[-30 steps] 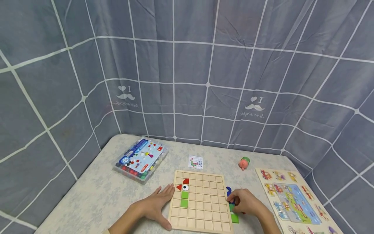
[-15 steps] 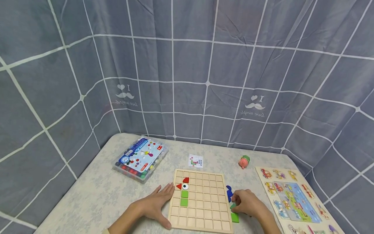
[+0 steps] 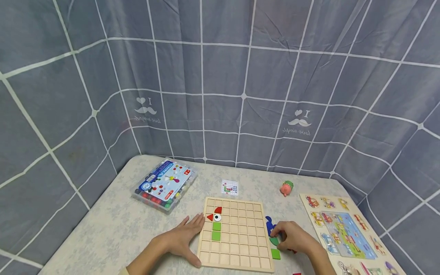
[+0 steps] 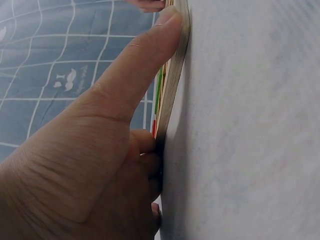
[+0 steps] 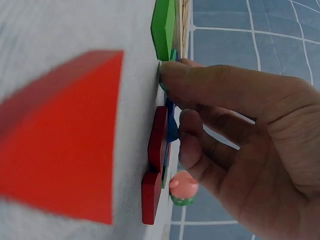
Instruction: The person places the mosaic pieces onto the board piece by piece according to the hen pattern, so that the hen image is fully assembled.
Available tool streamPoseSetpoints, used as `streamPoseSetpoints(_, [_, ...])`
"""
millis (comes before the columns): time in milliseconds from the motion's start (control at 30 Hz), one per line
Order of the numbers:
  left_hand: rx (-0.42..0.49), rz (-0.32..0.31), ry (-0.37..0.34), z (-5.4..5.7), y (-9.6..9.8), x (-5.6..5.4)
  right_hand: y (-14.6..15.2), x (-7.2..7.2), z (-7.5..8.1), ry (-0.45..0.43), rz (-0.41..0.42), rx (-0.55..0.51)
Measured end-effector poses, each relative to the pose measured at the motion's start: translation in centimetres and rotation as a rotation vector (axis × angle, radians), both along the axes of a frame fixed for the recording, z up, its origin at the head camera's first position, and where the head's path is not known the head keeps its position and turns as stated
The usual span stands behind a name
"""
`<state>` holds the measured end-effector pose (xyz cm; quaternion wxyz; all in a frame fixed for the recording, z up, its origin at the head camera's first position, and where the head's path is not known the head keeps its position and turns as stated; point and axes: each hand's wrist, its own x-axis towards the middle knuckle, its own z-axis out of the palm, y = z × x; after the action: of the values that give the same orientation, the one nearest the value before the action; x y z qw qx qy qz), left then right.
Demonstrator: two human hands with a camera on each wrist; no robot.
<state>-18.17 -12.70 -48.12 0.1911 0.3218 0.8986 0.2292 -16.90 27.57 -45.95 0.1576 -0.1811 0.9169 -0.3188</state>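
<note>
The wooden grid board [image 3: 239,250] lies flat on the table. Against its left edge rests my left hand [image 3: 180,241], fingers spread and thumb near the lower corner; the left wrist view shows the thumb [image 4: 145,60] touching the board's side. On the board sit a red quarter-round piece [image 3: 218,210], a red triangle [image 3: 210,217], a round eye piece [image 3: 217,217] and two green squares [image 3: 216,231]. Right of the board, my right hand [image 3: 293,238] pinches a rounded dark green piece [image 3: 274,241], low over the table, partly hidden by the fingers.
Blue pieces [image 3: 269,225] and a loose green square [image 3: 275,254] lie along the board's right edge, with red pieces [image 5: 157,145] near the hand. Beyond are a picture card [image 3: 229,188], a small pink-and-green toy [image 3: 286,188], a plastic box [image 3: 165,185] and a vehicle puzzle [image 3: 338,229].
My right hand has shifted slightly at the pile, and the dark green piece has turned and shows more between its fingers. A red piece appears at the bottom edge. The left hand stays put.
</note>
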Motion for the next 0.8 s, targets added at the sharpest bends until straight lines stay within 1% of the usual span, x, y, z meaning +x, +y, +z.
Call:
streamPoseSetpoints(67, [0.003,0.001,-0.003,0.02,0.00,0.01,0.00,-0.02,-0.12,-0.012,-0.005,0.007])
streamPoseSetpoints(467, [-0.004,0.003,-0.012,-0.20,-0.01,-0.13,0.35,0.03,-0.06,-0.015,-0.021,0.024])
streamPoseSetpoints(800, [-0.007,0.003,-0.006,-0.17,0.04,-0.14,0.41,0.04,-0.05,-0.019,-0.031,0.010])
